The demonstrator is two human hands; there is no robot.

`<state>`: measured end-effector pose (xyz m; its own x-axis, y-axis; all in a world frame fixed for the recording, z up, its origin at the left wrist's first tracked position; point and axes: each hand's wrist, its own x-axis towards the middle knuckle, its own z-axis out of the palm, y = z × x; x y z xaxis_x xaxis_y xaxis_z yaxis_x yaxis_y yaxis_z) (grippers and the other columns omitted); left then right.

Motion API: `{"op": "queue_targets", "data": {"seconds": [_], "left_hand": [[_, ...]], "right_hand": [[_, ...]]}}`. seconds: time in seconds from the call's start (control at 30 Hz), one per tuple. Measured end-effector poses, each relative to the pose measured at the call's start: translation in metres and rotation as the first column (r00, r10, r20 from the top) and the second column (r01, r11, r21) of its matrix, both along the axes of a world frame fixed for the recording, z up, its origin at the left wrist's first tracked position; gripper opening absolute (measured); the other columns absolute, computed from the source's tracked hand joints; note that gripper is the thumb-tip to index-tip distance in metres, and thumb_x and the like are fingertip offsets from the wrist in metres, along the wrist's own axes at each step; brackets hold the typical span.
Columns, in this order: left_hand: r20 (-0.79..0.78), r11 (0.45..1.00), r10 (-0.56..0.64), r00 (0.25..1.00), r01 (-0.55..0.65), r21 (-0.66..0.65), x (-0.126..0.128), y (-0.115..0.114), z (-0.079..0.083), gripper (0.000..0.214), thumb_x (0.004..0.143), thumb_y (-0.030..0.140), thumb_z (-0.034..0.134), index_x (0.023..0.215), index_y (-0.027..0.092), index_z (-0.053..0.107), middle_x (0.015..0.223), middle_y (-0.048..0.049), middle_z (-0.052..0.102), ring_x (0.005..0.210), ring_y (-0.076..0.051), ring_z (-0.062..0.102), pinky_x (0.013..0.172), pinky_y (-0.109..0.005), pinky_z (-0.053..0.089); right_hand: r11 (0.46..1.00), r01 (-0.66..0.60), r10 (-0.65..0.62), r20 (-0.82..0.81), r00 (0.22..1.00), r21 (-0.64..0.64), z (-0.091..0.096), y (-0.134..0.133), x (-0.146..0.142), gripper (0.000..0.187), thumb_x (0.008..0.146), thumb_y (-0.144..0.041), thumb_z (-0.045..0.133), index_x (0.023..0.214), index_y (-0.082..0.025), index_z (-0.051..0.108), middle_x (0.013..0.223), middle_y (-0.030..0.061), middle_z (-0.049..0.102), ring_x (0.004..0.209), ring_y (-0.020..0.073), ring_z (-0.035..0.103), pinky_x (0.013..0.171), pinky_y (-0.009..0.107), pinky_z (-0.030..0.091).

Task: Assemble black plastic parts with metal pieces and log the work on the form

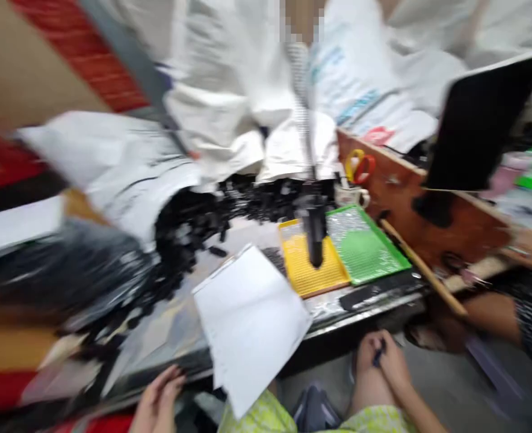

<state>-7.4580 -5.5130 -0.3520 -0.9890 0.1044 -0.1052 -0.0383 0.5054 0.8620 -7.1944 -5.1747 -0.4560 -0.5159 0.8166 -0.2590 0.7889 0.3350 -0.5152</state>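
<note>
Low at the left, by the table's front edge, is my left hand (160, 397), blurred, its fingers stretched out and nothing seen in them. My right hand (393, 364) rests near my right knee, closed on a small dark piece (378, 353) too blurred to name. White paper sheets (252, 319) overhang the table edge between my hands. Above the yellow tray (300, 279) hangs a black power screwdriver (313, 231) on a coiled cord. Beside it lies a green tray (358, 255) holding many small shiny pieces.
Black parts (180, 225) spill from a white sack (126, 162) at the left. A wooden board (451, 228) borders the right side, with a stick (423, 270) beside it. Scissors (360, 166) stand in a cup (349, 195). Another person's leg (491, 313) is at the right.
</note>
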Motion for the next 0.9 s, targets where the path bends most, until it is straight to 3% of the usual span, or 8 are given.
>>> {"op": "queue_targets", "data": {"seconds": [0.1, 0.17, 0.27, 0.4, 0.5, 0.67, 0.77, 0.9], "left_hand": [[0.229, 0.950, 0.151, 0.962, -0.205, 0.236, 0.018, -0.045, -0.014, 0.067, 0.053, 0.065, 0.067, 0.097, 0.017, 0.058, 0.094, -0.0083, 0.066, 0.090, -0.027, 0.062, 0.085, -0.040, 0.048], [0.340, 0.902, 0.089, 0.936, -0.221, 0.370, 0.028, -0.039, -0.026, 0.061, 0.057, 0.061, 0.068, 0.097, 0.016, 0.057, 0.096, -0.0091, 0.066, 0.091, -0.025, 0.062, 0.086, -0.036, 0.048], [0.430, 0.849, -0.136, 0.893, -0.118, 0.515, 0.034, -0.015, -0.029, 0.053, 0.067, 0.057, 0.061, 0.100, 0.016, 0.056, 0.100, -0.0101, 0.065, 0.092, -0.021, 0.063, 0.085, -0.031, 0.046], [0.457, 0.767, -0.312, 0.833, -0.063, 0.638, 0.028, 0.007, -0.018, 0.046, 0.072, 0.052, 0.059, 0.097, 0.014, 0.059, 0.088, -0.0095, 0.067, 0.077, -0.018, 0.064, 0.071, -0.028, 0.048], [0.435, 0.725, -0.318, 0.842, -0.079, 0.684, 0.024, 0.017, -0.018, 0.038, 0.071, 0.047, 0.063, 0.090, 0.013, 0.061, 0.081, -0.0074, 0.067, 0.069, -0.015, 0.062, 0.064, -0.026, 0.047], [0.410, 0.691, -0.363, 0.837, -0.053, 0.721, 0.020, 0.017, -0.025, 0.033, 0.068, 0.041, 0.066, 0.086, 0.013, 0.062, 0.079, -0.0075, 0.069, 0.067, -0.018, 0.061, 0.058, -0.026, 0.046], [0.410, 0.650, -0.433, 0.803, -0.037, 0.759, 0.012, 0.010, -0.022, 0.034, 0.070, 0.037, 0.065, 0.093, 0.012, 0.064, 0.089, -0.0100, 0.070, 0.080, -0.021, 0.064, 0.072, -0.030, 0.048], [0.426, 0.548, -0.559, 0.711, -0.068, 0.833, 0.004, 0.009, -0.015, 0.042, 0.071, 0.038, 0.066, 0.102, 0.009, 0.065, 0.105, -0.0153, 0.067, 0.098, -0.028, 0.061, 0.088, -0.037, 0.045]], "right_hand": [[0.992, 0.001, 0.038, -0.307, 0.951, 0.127, -0.003, -0.029, 0.016, 0.033, 0.082, -0.049, 0.039, 0.079, -0.021, 0.056, 0.072, 0.0063, 0.069, 0.065, 0.0233, 0.067, 0.053, 0.028, 0.052], [0.961, -0.012, 0.141, -0.455, 0.879, 0.275, 0.021, -0.051, 0.012, 0.026, 0.080, -0.045, 0.047, 0.087, -0.021, 0.056, 0.082, 0.0063, 0.070, 0.072, 0.0223, 0.068, 0.061, 0.028, 0.053], [0.870, -0.084, 0.369, -0.529, 0.765, 0.486, 0.075, -0.077, -0.033, 0.026, 0.082, -0.036, 0.049, 0.103, -0.020, 0.053, 0.107, 0.0102, 0.064, 0.098, 0.0232, 0.061, 0.084, 0.035, 0.048], [0.787, -0.174, 0.487, -0.424, 0.763, 0.592, 0.115, -0.082, -0.109, 0.032, 0.084, -0.035, 0.046, 0.109, -0.016, 0.049, 0.111, 0.0146, 0.058, 0.102, 0.0264, 0.055, 0.087, 0.043, 0.044], [0.808, -0.216, 0.475, -0.391, 0.788, 0.548, 0.112, -0.075, -0.133, 0.033, 0.084, -0.038, 0.043, 0.106, -0.015, 0.049, 0.101, 0.0145, 0.059, 0.094, 0.0275, 0.057, 0.081, 0.045, 0.046], [0.859, -0.250, 0.449, -0.424, 0.787, 0.447, 0.103, -0.101, -0.122, 0.025, 0.083, -0.034, 0.044, 0.101, -0.018, 0.049, 0.102, 0.0123, 0.055, 0.096, 0.0262, 0.055, 0.083, 0.044, 0.045], [0.834, -0.371, 0.533, -0.418, 0.735, 0.409, 0.101, -0.122, -0.110, 0.021, 0.083, -0.030, 0.045, 0.101, -0.020, 0.050, 0.109, 0.0117, 0.053, 0.105, 0.0249, 0.052, 0.087, 0.041, 0.044], [0.899, -0.304, 0.414, -0.382, 0.827, 0.316, 0.094, -0.113, -0.104, 0.029, 0.080, -0.040, 0.049, 0.100, -0.019, 0.051, 0.094, 0.0087, 0.060, 0.086, 0.0227, 0.060, 0.075, 0.035, 0.050]]}}
